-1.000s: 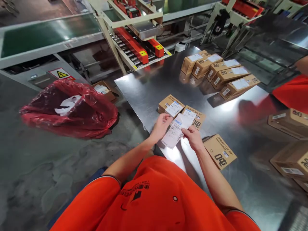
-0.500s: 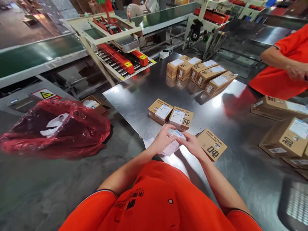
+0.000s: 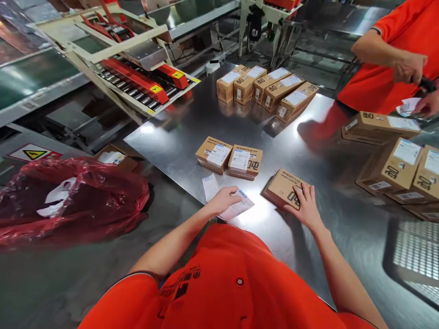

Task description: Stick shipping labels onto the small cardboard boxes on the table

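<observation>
Between the thumb and fingers of my left hand [image 3: 224,200] is a printed shipping label [image 3: 239,206], held just above the table's near edge. A white paper strip [image 3: 210,186] sticks out beyond that hand on the left. My right hand [image 3: 307,208] lies on the near right part of a brown cardboard box [image 3: 283,183], fingers spread over its top and thumb by its near edge. No white label shows on this box's visible top. Farther back, two similar boxes, a left one [image 3: 214,153] and a right one [image 3: 245,160], stand side by side with white labels.
Several labelled boxes [image 3: 291,103] line the far side of the metal table [image 3: 185,132]. More boxes [image 3: 399,160] stand at right, near a co-worker's hands [image 3: 409,66]. A red plastic bag [image 3: 113,196] is at left; beyond is a roller conveyor [image 3: 120,80].
My hands have come apart. The right has left the label and moved right onto the unlabelled box; the left keeps the label. The view has shifted, and the co-worker's hands have moved.
</observation>
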`<state>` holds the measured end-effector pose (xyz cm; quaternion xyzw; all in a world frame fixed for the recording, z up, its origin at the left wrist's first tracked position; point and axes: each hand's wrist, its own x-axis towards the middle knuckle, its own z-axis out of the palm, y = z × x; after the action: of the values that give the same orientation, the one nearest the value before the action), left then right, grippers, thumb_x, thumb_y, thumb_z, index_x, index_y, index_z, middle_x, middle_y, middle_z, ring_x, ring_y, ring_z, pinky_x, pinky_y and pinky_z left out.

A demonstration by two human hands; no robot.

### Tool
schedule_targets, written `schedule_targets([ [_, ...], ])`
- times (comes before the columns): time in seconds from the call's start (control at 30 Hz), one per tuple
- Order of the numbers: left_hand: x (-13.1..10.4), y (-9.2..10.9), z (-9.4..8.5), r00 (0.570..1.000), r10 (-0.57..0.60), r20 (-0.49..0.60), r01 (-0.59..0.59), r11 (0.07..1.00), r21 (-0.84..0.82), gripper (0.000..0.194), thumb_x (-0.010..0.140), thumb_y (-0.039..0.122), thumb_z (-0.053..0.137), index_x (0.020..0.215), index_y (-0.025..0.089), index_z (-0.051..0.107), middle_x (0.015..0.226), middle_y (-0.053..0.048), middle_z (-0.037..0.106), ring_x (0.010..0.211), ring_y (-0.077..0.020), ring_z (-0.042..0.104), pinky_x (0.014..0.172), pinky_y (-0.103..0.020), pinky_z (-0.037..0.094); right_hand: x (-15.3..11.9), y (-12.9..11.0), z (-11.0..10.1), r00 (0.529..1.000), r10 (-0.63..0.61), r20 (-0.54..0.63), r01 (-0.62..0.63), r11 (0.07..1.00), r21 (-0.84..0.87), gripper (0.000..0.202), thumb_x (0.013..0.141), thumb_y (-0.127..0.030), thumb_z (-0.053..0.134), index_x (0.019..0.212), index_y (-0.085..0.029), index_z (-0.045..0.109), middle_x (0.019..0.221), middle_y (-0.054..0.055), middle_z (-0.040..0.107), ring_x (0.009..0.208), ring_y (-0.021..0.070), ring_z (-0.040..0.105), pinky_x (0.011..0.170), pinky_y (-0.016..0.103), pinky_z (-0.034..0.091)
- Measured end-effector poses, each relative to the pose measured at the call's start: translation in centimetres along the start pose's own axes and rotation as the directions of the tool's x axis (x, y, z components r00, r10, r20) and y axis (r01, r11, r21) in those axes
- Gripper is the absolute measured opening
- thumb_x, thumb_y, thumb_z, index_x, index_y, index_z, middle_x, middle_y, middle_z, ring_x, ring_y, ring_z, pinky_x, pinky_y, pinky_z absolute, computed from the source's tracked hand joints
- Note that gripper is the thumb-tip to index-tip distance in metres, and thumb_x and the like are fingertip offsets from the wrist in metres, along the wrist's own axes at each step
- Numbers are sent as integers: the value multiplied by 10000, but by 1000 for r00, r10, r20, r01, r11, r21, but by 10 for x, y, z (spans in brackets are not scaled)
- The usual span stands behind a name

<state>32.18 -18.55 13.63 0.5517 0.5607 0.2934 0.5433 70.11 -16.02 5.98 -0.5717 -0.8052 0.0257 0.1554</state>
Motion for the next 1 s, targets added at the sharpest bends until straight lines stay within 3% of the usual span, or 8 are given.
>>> schedule_targets([
  [0.13, 9, 13, 12, 996, 32, 79, -29, 999, -40, 224, 711, 375, 644, 706, 171, 551, 692, 19, 545, 688, -140, 499, 644, -245, 374, 73, 11, 19, 994, -69, 80, 65, 997, 49, 807, 873, -615, 620, 1514, -151, 462, 1651, 199, 191, 1518, 492, 12, 1167, 703, 224],
  [0.23, 14, 21, 16, 996, -18, 86, 31, 989, -143, 265, 699, 386, 650, 819, 154, 611, 739, 11, 592, 696, -141, 532, 644, -242, 393, 128, -7, 26, 967, -173, 186, 162, 984, 73, 830, 860, -593, 641, 1539, -161, 438, 1650, 189, 212, 1518, 493, -10, 1169, 740, 136],
  [0.3, 16, 22, 16, 995, -78, 57, 88, 978, -188, 281, 697, 387, 650, 841, 146, 634, 744, 5, 612, 680, -140, 543, 632, -243, 397, 145, -29, 25, 945, -222, 239, 202, 974, 105, 813, 856, -576, 653, 1529, -164, 456, 1642, 188, 239, 1520, 488, 9, 1171, 742, 113],
  [0.43, 18, 20, 15, 996, -78, -42, 66, 971, -230, 263, 705, 351, 644, 859, 138, 670, 799, -10, 663, 721, -145, 573, 671, -246, 429, 136, -82, 6, 967, -178, 183, 126, 957, 261, 608, 928, -559, 555, 1423, -206, 576, 1590, 164, 366, 1487, 454, 213, 1140, 696, 259],
  [0.57, 19, 15, 19, 992, -51, -117, 30, 984, -178, 206, 718, 331, 640, 796, 141, 653, 779, -5, 656, 736, -146, 564, 677, -245, 423, 109, -130, -26, 951, -203, 233, 3, 762, 648, 455, 968, -519, 486, 1229, -190, 662, 1191, 116, 683, 1073, 259, 630, 934, 411, 513],
  [0.7, 20, 9, 23, 991, -59, -119, 43, 990, -133, 232, 734, 383, 625, 750, 153, 610, 731, 3, 606, 709, -143, 527, 647, -249, 393, 91, -149, -38, 909, -191, 371, -153, 674, 722, 302, 902, -472, 555, 896, -194, 673, 825, 30, 675, 720, 169, 578, 660, 294, 451],
  [0.87, 25, -2, 27, 991, -46, -122, 34, 995, -97, 249, 737, 399, 612, 697, 157, 569, 679, 17, 540, 675, -129, 485, 621, -249, 355, 89, -145, -34, 867, -158, 472, -282, 626, 727, 315, 843, -509, 623, 870, -197, 660, 725, -5, 601, 666, 152, 505, 618, 286, 381],
  [1.0, 26, -8, 28, 992, -34, -124, 19, 993, -114, 287, 758, 433, 593, 682, 160, 546, 668, 17, 516, 669, -129, 459, 596, -251, 329, 92, -146, -33, 884, -176, 433, -226, 650, 725, 313, 849, -506, 622, 783, -200, 625, 698, -5, 567, 646, 148, 471, 605, 287, 358],
])
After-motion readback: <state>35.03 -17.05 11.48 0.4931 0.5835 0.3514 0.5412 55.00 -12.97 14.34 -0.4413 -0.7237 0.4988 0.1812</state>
